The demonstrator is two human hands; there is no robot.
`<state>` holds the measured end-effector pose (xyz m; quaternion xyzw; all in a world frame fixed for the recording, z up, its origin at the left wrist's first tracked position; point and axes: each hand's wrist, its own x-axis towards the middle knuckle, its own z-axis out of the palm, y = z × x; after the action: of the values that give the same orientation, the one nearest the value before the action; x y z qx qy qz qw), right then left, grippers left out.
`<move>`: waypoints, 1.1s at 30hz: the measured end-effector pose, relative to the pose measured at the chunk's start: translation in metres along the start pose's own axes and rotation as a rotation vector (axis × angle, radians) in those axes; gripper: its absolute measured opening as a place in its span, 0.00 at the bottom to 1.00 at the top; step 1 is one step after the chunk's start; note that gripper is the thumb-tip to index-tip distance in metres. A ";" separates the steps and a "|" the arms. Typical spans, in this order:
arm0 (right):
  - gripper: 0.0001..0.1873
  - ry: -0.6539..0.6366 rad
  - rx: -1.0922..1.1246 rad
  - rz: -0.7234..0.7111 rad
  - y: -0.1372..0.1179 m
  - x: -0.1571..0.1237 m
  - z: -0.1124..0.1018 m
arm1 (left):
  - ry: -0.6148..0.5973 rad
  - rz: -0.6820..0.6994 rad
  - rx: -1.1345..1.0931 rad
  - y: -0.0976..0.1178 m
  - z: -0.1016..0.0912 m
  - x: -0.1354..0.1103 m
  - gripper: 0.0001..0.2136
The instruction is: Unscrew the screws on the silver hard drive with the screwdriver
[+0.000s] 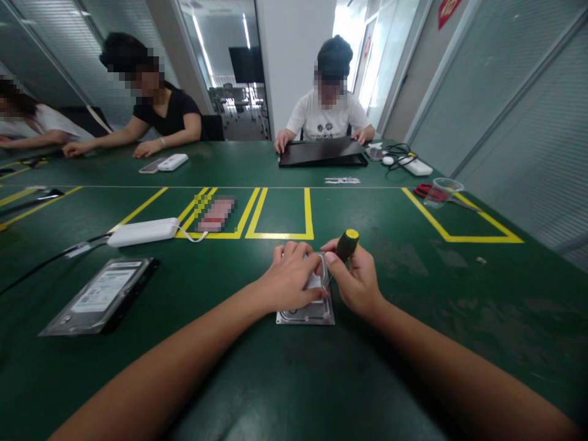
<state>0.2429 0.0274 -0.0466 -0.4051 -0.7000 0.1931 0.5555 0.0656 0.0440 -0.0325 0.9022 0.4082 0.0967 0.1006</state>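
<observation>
From the lower left, the left forearm runs to the left hand, which lies palm down over the hard drive on the desk, fingers forward, thumb apart from them. To its right, the right hand bends inward, clamped around a tilted screwdriver by the hard drive's right edge.

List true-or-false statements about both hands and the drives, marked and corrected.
1. The left hand rests on a flat, silver metal hard drive. True.
2. The right hand is empty. False: it holds a dark-handled, yellow-topped screwdriver.
3. Another silver, rectangular drive with a white label lies to the left of the hands. True.
4. The two drives touch. False: green tabletop shows between them.
</observation>
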 end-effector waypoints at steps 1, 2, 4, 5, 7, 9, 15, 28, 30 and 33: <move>0.10 -0.005 0.013 0.011 0.001 -0.001 0.001 | -0.002 -0.003 0.003 0.000 0.000 0.000 0.25; 0.10 -0.008 0.027 0.021 0.001 -0.001 0.002 | -0.004 -0.003 0.006 0.000 0.000 0.000 0.24; 0.11 -0.018 0.051 0.038 0.003 -0.002 0.003 | -0.011 -0.001 0.013 0.000 0.000 0.000 0.23; 0.11 -0.023 0.059 0.050 0.004 -0.003 0.004 | -0.017 0.001 0.017 -0.001 0.000 0.000 0.23; 0.12 -0.034 0.075 0.075 0.006 -0.004 0.004 | -0.027 0.007 0.023 -0.001 0.000 0.000 0.23; 0.12 -0.040 0.093 0.094 0.007 -0.004 0.005 | -0.030 0.009 0.025 -0.001 0.001 0.001 0.23; 0.13 -0.014 0.103 0.093 0.006 -0.003 0.005 | -0.039 0.001 0.020 0.000 0.000 0.001 0.21; 0.15 0.154 0.108 0.033 -0.017 0.021 -0.016 | -0.081 -0.040 -0.027 0.005 -0.006 0.001 0.19; 0.15 0.163 0.029 0.012 -0.017 0.022 -0.018 | -0.077 -0.039 -0.038 0.004 -0.005 0.001 0.19; 0.13 0.159 -0.057 -0.016 -0.017 0.025 -0.019 | -0.069 -0.041 -0.040 0.002 -0.004 0.001 0.19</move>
<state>0.2533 0.0332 -0.0129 -0.4290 -0.6623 0.1359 0.5990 0.0668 0.0439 -0.0282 0.8943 0.4208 0.0716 0.1343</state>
